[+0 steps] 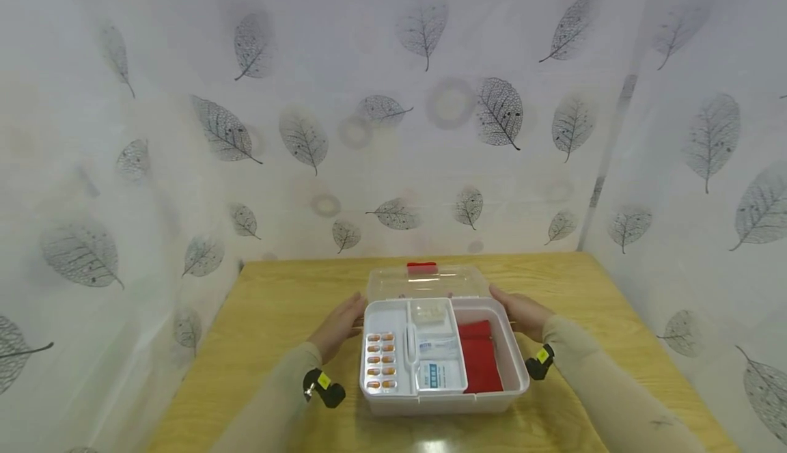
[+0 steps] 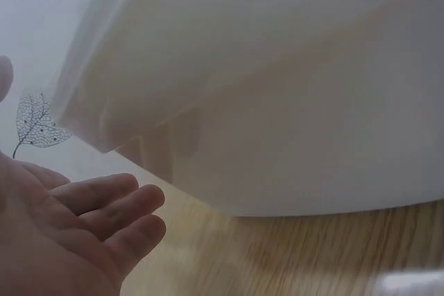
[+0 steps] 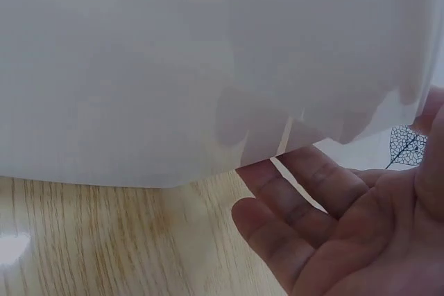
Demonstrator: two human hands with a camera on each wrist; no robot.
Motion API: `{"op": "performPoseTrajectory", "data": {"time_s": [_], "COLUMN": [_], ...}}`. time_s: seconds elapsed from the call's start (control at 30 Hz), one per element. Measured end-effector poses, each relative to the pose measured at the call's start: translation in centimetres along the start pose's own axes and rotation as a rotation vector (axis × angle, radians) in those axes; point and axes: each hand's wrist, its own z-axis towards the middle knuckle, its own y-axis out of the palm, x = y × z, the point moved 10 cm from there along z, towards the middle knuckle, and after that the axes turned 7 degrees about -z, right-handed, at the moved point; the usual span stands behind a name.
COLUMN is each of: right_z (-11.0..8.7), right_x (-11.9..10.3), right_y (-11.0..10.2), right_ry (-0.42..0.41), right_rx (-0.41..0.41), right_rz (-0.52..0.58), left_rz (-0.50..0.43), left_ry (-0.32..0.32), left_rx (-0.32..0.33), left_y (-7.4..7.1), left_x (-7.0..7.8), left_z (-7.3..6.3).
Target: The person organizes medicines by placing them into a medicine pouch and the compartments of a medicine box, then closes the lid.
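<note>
A translucent white plastic medicine box (image 1: 443,407) stands on the table, its clear lid (image 1: 451,281) tipped back. My left hand (image 1: 338,326) is beside its left wall; in the left wrist view the fingers (image 2: 132,233) extend loosely, apart from the wall. At the back right corner is my right hand (image 1: 525,313), fingers (image 3: 277,199) slightly bent and reaching the wall, thumb near the edge. A white tray (image 1: 387,316) inside carries a blister pack of orange-and-white capsules (image 1: 381,361) and small white packets (image 1: 439,374). Red folded fabric (image 1: 482,364) lies in the right part.
The wood-grain table (image 1: 289,289) extends around the box. Leaf-patterned white sheeting (image 1: 393,132) rises behind it and on both sides. A red latch (image 1: 421,268) sits on the lid's far edge. Black wrist cameras (image 1: 324,388) are worn on both wrists.
</note>
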Motion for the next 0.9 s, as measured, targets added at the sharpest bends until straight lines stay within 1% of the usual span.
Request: {"op": "performPoseTrajectory", "data": {"time_s": [0.1,0.2,0.43,0.63,0.9], "right_z": [0.0,0.0,-0.1,0.0,0.3], "right_x": [-0.1,0.0,-0.1,-0.1,-0.2], "right_y": [0.0,-0.1,-0.2,-0.1,-0.5], "right_ry": [0.003,0.012,0.008,-0.009,-0.026], "right_rx": [0.011,0.025,0.034,0.028,0.059], "right_rz": [-0.024,-0.022,-0.027,-0.002,0.026], "left_rz": [0.006,0.020,0.052,0.052,0.054], "left_ry": [-0.015,-0.022,-0.049,-0.045,-0.020], "left_rx": [-0.018,-0.029,-0.025,-0.048,-0.055], "left_y": [0.5,0.8,0.7,0.7,0.6], "left_x": [-0.2,-0.3,-0.7,-0.9,-0.9], "left_z": [0.4,0.6,0.7,0.9,1.3]}}
